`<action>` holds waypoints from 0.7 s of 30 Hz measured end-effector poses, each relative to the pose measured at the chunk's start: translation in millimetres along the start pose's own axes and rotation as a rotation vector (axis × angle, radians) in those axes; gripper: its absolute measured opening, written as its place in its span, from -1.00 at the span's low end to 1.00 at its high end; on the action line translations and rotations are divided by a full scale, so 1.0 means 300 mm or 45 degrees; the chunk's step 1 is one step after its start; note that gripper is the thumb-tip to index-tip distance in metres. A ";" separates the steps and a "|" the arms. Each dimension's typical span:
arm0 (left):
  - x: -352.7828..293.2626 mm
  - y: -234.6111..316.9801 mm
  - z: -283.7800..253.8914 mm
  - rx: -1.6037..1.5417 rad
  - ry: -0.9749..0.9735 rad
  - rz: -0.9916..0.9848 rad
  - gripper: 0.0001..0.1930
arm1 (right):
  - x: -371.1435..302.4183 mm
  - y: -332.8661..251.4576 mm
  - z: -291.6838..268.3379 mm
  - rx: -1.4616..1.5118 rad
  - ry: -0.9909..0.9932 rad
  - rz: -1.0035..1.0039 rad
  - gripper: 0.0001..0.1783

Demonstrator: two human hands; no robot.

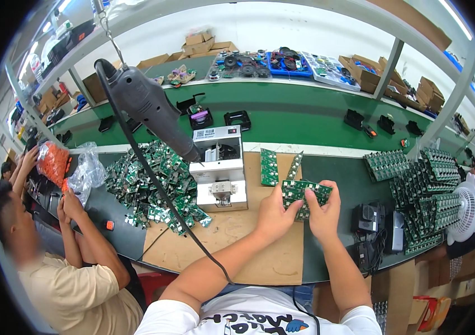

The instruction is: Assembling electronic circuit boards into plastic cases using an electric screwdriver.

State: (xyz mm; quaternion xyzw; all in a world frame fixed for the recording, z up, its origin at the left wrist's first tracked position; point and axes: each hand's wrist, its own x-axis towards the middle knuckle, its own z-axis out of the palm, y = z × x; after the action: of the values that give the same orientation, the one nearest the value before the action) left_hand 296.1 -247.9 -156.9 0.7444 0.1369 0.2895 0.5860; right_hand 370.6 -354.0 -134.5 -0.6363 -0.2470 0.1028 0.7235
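Between both hands I hold a green circuit board panel (pixel 298 188), tilted up above a sheet of brown cardboard. My left hand (pixel 276 215) grips its left end, thumb on the near face. The right end is held by my right hand (pixel 323 211), whose thumb lies across the board. Just beyond it, another circuit board panel (pixel 269 167) lies on the cardboard (pixel 237 245), and a narrow board (pixel 295 166) leans beside it. Left of my hands stands a white bench machine (pixel 221 170) with a metal fixture on its front.
A grey electric screwdriver (pixel 148 106) hangs by a spring, its cable crossing before me. Loose small circuit boards (pixel 156 178) are heaped to the left. Stacked board panels (pixel 424 184), black adapters (pixel 369 220) and a white fan (pixel 466 206) stand right. A person (pixel 70 262) sits at left, holding an orange-filled bag.
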 end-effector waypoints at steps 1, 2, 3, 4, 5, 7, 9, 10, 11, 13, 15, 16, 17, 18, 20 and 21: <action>0.000 0.005 -0.003 0.031 0.007 -0.023 -0.70 | -0.002 0.002 0.010 -0.010 0.067 -0.032 -0.74; -0.002 0.011 -0.003 0.085 0.017 -0.057 -0.69 | -0.005 0.005 0.020 -0.019 0.134 -0.062 -0.74; -0.004 0.016 -0.004 0.101 0.014 -0.085 -0.69 | -0.006 0.008 0.028 -0.018 0.129 -0.064 -0.74; -0.005 0.020 -0.002 0.138 0.032 -0.089 -0.69 | -0.008 0.010 0.037 -0.053 0.172 -0.138 -0.74; -0.008 0.024 0.002 0.159 0.044 -0.056 -0.68 | -0.011 0.012 0.047 -0.096 0.224 -0.214 -0.75; -0.007 0.032 0.009 0.179 0.060 -0.018 -0.68 | -0.020 0.014 0.064 -0.178 0.279 -0.238 -0.76; 0.004 0.041 0.012 0.545 0.048 -0.016 -0.68 | -0.016 0.017 0.070 -0.268 0.346 -0.273 -0.77; 0.012 0.045 0.012 0.548 0.089 0.033 -0.68 | -0.011 0.021 0.068 -0.282 0.385 -0.255 -0.77; 0.033 0.049 0.008 0.572 0.075 0.057 -0.68 | 0.005 0.025 0.061 -0.285 0.391 -0.251 -0.78; 0.072 0.060 0.003 0.592 0.056 0.083 -0.68 | 0.061 0.038 0.040 -0.103 0.375 -0.117 -0.77; 0.117 0.079 0.007 0.878 0.046 0.123 -0.66 | 0.128 0.056 0.022 0.215 0.274 0.213 -0.73; 0.132 0.091 0.016 0.860 -0.022 0.106 -0.66 | 0.156 0.066 0.022 0.290 0.271 0.315 -0.72; 0.144 0.106 0.029 0.959 -0.054 0.094 -0.67 | 0.178 0.074 0.030 0.206 0.280 0.281 -0.75; 0.158 0.122 0.039 1.052 -0.075 0.091 -0.68 | 0.200 0.078 0.038 0.110 0.341 0.302 -0.78; 0.188 0.153 0.038 1.022 -0.132 0.066 -0.70 | 0.234 0.064 0.032 0.254 0.306 0.249 -0.79; 0.206 0.165 0.027 0.933 -0.127 0.004 -0.70 | 0.251 0.052 0.022 0.333 0.214 0.253 -0.76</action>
State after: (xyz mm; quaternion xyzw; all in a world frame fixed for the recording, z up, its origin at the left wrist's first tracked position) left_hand 343.4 -234.4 -94.2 0.9182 0.2016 0.1854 0.2863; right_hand 434.4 -310.6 -132.1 -0.5643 -0.1061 0.1514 0.8046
